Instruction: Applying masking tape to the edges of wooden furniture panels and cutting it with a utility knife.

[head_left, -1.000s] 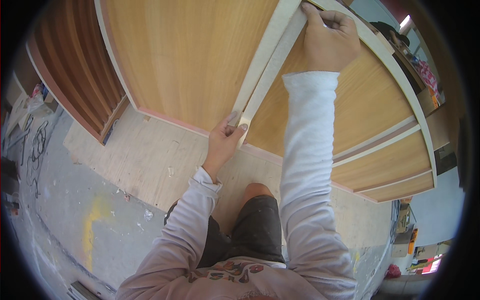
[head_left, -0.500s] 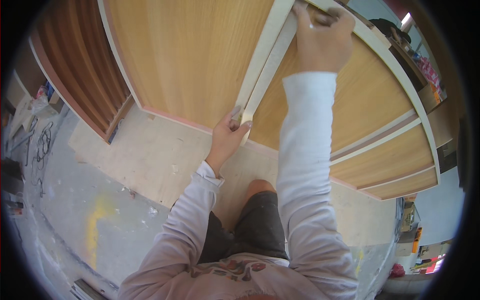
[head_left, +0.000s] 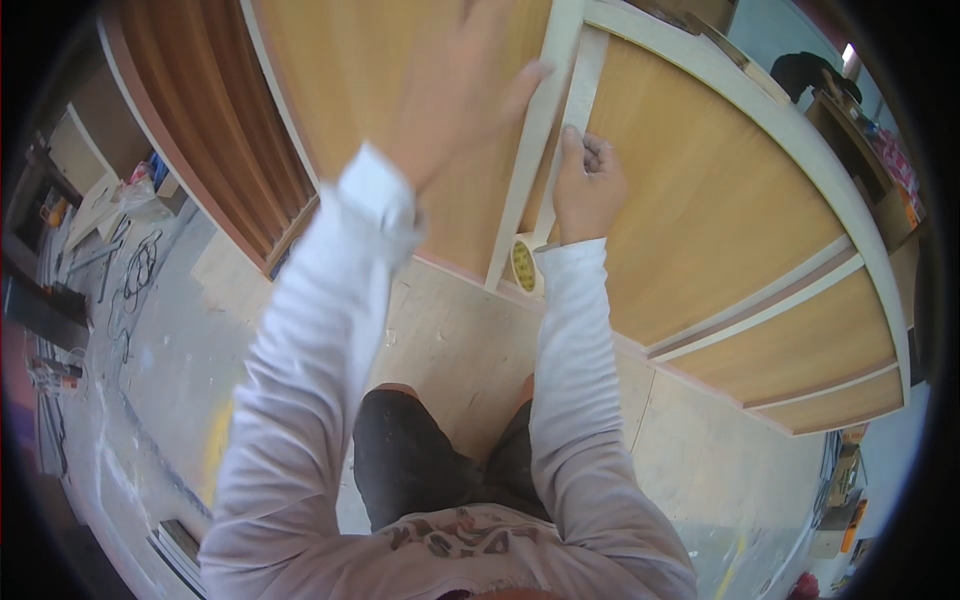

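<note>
Half a second earlier, our left hand [head_left: 447,98] had been pinching the tape roll [head_left: 523,266] at the near end of the pale strip [head_left: 584,88], while our right hand [head_left: 590,195] worked at the strip's far end. By this moment we had let go of the roll and brought the right hand nearer, to about midway along the strip. The roll sat without a hand on it, its yellow printed core facing us, at the near end of the strip, between the left wooden panel [head_left: 335,90] and the right wooden panel [head_left: 700,210]. To our judgement, that freed the left hand and left the right one alone to mind the strip; we could not tell whether the roll hung from it or rested on something.

Our left arm reached far and slightly left, the hand blurred over the left panel. It was open and held nothing we could see, with its thumb spread to the right and its fingertips cut off by the far edge of the view. Our right arm reached nearly straight ahead. Its thumb lay against the strip and its fingers were curled; whether they gripped anything, we could not tell.
</note>
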### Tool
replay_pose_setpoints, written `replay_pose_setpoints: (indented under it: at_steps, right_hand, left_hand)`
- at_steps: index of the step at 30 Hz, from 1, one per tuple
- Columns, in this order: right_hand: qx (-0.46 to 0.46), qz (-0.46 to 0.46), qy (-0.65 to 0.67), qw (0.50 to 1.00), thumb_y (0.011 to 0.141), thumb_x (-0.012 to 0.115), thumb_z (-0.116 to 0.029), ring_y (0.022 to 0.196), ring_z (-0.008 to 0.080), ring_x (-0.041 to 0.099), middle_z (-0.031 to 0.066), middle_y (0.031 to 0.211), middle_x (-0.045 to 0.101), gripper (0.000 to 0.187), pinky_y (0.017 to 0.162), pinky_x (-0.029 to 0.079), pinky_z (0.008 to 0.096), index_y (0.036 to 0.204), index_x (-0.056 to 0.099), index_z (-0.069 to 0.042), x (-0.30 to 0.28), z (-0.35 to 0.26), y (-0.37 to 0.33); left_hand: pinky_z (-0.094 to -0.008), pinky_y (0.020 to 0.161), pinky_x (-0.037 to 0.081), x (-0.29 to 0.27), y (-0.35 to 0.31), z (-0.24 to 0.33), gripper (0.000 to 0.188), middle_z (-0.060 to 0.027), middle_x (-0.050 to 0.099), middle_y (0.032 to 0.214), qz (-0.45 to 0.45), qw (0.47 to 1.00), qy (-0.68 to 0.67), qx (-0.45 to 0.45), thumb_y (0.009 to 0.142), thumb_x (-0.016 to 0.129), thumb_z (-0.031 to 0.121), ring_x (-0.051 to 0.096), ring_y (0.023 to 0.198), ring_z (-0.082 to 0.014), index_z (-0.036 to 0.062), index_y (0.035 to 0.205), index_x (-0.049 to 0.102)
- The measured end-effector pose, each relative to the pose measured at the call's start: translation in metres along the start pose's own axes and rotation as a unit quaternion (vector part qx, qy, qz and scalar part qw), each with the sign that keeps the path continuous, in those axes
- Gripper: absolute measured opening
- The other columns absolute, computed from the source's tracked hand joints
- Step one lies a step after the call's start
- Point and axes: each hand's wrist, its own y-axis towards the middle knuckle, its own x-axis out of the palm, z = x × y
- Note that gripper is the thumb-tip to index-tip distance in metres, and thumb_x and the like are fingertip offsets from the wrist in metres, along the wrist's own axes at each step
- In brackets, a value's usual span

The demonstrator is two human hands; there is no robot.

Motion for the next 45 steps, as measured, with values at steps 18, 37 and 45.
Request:
replay_pose_setpoints:
  at_steps: [18, 37, 45]
  right_hand:
    - [0.031, 0.050, 0.017, 0.998, 0.077, 0.071, -0.015, 0.059, 0.0124, 0.059, 0.0088, 0.067, 0.063, 0.021, 0.058, 0.048, 0.0251, 0.078, 0.063, 0.004, 0.008, -0.009, -0.013]
    - [0.059, 0.116, -0.105, 0.986, 0.073, 0.075, -0.025, 0.054, 0.0145, 0.057, 0.0075, 0.062, 0.060, 0.033, 0.052, 0.047, 0.0269, 0.069, 0.054, 0.000, 0.010, -0.007, -0.007]
    - [0.066, 0.078, -0.001, 0.995, 0.075, 0.073, -0.023, 0.060, 0.0177, 0.060, 0.0111, 0.068, 0.063, 0.029, 0.058, 0.048, 0.0292, 0.079, 0.058, 0.002, 0.006, 0.049, -0.053]
  left_hand:
    - [-0.0483, 0.107, 0.022, 0.027, 0.069, -0.005, 0.068, -0.0259, 0.018, 0.143, -0.060, 0.989, 0.049, 0.124, 0.064, 0.070, 0.013, 0.020, 0.130, -0.0443, 0.0070, 0.127, 0.046]
    - [-0.0492, 0.107, 0.022, 0.043, 0.069, -0.003, 0.063, -0.0246, 0.012, 0.146, -0.043, 0.991, 0.056, 0.112, 0.067, 0.070, 0.009, 0.020, 0.131, -0.0436, 0.0048, 0.126, 0.047]
    - [-0.0497, 0.105, 0.025, 0.038, 0.051, 0.007, 0.059, -0.0245, 0.029, 0.140, 0.009, 0.999, 0.012, 0.051, 0.069, 0.066, 0.006, 0.027, 0.129, -0.0422, 0.0033, 0.125, 0.047]
